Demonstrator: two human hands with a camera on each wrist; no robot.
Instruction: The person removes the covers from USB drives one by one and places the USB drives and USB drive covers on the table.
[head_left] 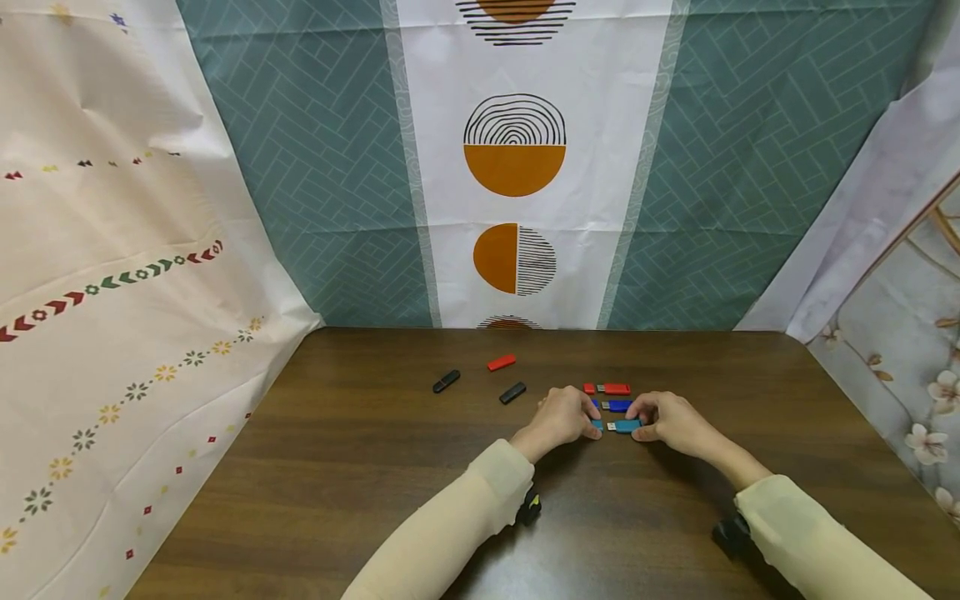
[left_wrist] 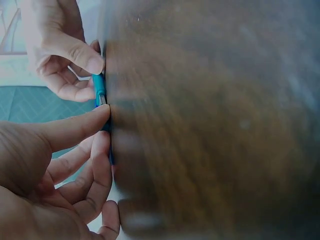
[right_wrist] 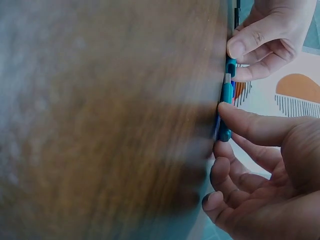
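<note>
The person's left hand [head_left: 564, 412] pinches a teal cap [head_left: 597, 424] between thumb and fingertips, while the right hand [head_left: 671, 423] pinches the right end of a teal USB stick [head_left: 625, 427]. Both teal pieces are low over the worktop [head_left: 337, 467], right of its middle, the stick's metal plug pointing left, just beside the cap. Directly beyond lie a blue USB stick [head_left: 618, 406] and a partly hidden blue cap [head_left: 596, 403]; farther still, a red USB stick [head_left: 618, 389] sits right of its small red cap [head_left: 588, 388]. To the left, well apart, rest a red bar [head_left: 502, 362], a black stick [head_left: 446, 382] and a nearer dark stick [head_left: 513, 393].
</note>
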